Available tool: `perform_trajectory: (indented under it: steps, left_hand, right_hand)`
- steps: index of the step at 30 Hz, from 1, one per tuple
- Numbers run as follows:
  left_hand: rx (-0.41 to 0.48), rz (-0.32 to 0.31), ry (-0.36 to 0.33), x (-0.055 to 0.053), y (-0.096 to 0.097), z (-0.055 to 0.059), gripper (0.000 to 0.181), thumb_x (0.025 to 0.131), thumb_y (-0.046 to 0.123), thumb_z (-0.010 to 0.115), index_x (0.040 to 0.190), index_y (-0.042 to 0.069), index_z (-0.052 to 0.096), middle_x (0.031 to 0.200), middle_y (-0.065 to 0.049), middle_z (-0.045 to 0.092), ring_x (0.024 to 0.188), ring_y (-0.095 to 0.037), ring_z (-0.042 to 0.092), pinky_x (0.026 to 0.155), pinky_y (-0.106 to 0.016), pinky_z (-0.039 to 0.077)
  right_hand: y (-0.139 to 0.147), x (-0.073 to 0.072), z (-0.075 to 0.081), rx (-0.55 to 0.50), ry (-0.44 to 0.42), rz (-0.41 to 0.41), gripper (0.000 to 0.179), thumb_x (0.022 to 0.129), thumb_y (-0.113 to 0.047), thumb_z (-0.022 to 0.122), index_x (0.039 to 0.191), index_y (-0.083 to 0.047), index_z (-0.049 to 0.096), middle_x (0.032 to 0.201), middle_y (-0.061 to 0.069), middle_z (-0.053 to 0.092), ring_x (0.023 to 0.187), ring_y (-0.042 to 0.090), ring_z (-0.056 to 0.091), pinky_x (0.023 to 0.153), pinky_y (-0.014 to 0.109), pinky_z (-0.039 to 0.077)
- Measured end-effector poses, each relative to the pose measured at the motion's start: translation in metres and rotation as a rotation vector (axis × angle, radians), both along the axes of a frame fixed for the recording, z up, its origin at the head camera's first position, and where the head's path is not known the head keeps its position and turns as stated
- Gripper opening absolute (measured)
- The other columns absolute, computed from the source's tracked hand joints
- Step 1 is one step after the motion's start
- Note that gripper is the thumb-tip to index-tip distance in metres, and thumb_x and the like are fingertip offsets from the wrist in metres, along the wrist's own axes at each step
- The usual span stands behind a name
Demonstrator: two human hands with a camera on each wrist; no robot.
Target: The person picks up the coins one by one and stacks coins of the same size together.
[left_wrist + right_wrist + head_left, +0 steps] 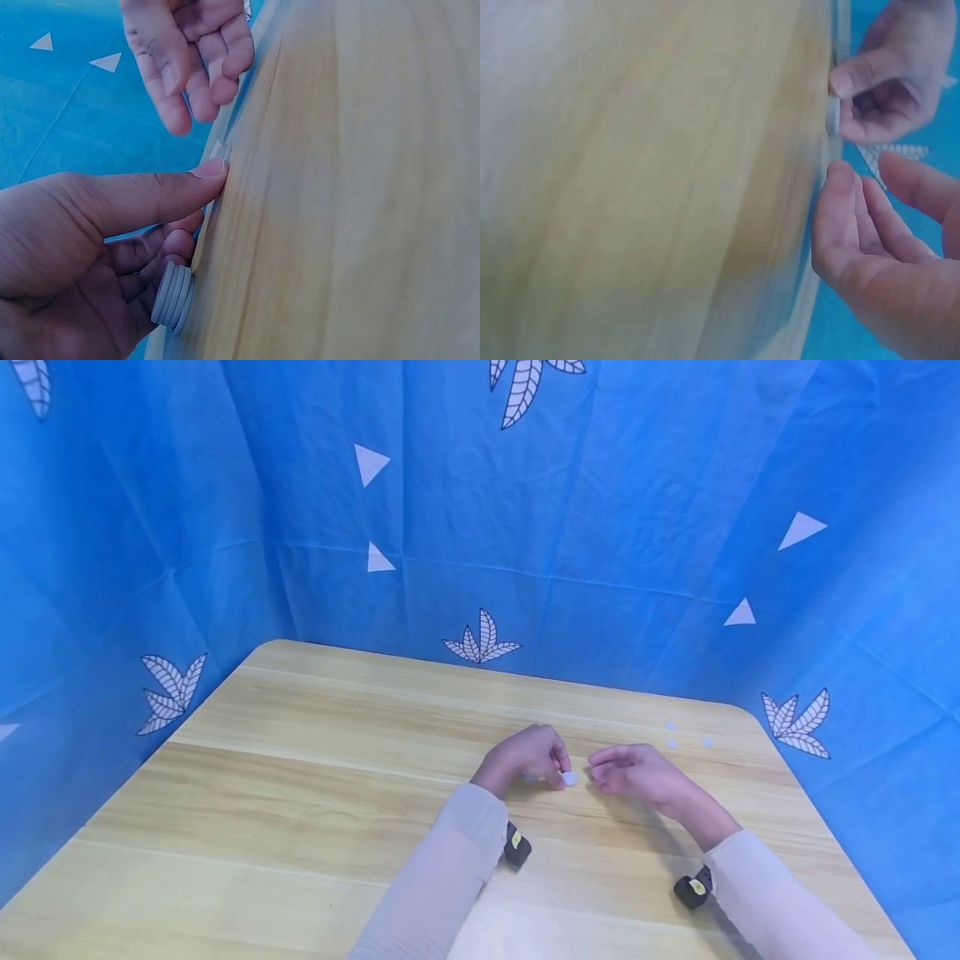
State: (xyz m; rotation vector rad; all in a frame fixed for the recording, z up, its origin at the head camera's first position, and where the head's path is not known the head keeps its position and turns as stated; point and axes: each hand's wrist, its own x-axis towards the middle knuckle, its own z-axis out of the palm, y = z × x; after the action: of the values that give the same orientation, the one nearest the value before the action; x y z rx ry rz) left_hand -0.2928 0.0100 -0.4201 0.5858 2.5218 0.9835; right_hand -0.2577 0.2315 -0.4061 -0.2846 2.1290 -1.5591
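Note:
My left hand is low over the wooden table, right of its middle. Its thumb and a finger pinch pale, round, coin-like discs at the tabletop; the thumb covers part of them, so I cannot tell how many. A small stack of several grey-white discs stands under the same palm, mostly hidden from the head view. Just to the right, my right hand hovers with fingers loosely bent and thumb apart. Nothing lies between its fingers, and a short gap separates it from the pinched discs.
Three more pale discs lie apart from one another toward the table's far right corner. The wooden table has rounded back corners. A blue curtain with white leaves and triangles hangs behind and at both sides.

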Motion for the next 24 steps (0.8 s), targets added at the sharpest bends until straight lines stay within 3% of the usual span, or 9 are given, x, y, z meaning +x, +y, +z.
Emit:
perform_trajectory:
  steps: [11,17,24]
  left_hand:
    - [0.013,0.014,-0.018,0.004,0.000,0.003,0.018,0.069,0.014,0.085,0.079,0.017,0.069,0.078,0.004,0.061,0.072,-0.011,0.051,0.065,-0.024,0.044]
    - [0.010,0.016,-0.010,0.005,-0.001,0.004,0.018,0.070,0.015,0.085,0.079,0.017,0.070,0.080,0.004,0.061,0.074,-0.012,0.051,0.066,-0.025,0.044]
    - [0.014,0.015,-0.008,0.004,0.000,0.003,0.018,0.070,0.015,0.085,0.080,0.017,0.070,0.080,0.005,0.061,0.074,-0.011,0.052,0.066,-0.024,0.044]
  right_hand:
    - [0.033,-0.005,0.008,0.072,0.060,-0.102,0.050,0.089,-0.007,0.064,0.131,0.011,0.044,0.120,0.026,0.058,0.107,0.032,0.060,0.090,0.038,0.049]
    - [0.055,-0.011,0.009,0.056,0.086,-0.191,0.051,0.090,-0.008,0.064,0.131,0.013,0.042,0.124,0.028,0.054,0.105,0.028,0.061,0.091,0.038,0.048]
    - [0.081,-0.017,0.008,0.053,0.113,-0.218,0.054,0.092,-0.010,0.062,0.133,0.015,0.038,0.130,0.029,0.046,0.107,0.027,0.061,0.092,0.039,0.047]
